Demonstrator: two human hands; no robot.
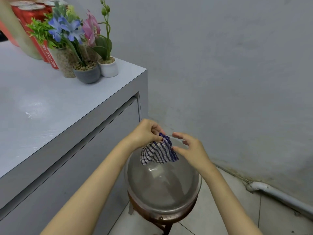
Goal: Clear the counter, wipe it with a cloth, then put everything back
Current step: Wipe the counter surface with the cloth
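Note:
A blue-and-white checked cloth (160, 152) hangs over a metal basin (162, 185) of water on a small stool. My left hand (146, 133) pinches the cloth's top edge. My right hand (189, 149) is beside it with fingers spread, its thumb touching the cloth's right side. The grey counter (50, 106) lies to the left, with a wet sheen on its top. At its back corner stand red cans (36, 22), a grey pot (87, 72) with blue flowers and a white pot (108, 66) with a pink orchid.
A tall pale cylinder (22, 36) leans in front of the cans, and a glass vase of pebbles (65, 62) stands by the pots. A grey wall fills the right. A white pipe (277, 195) runs along the tiled floor at the wall's foot.

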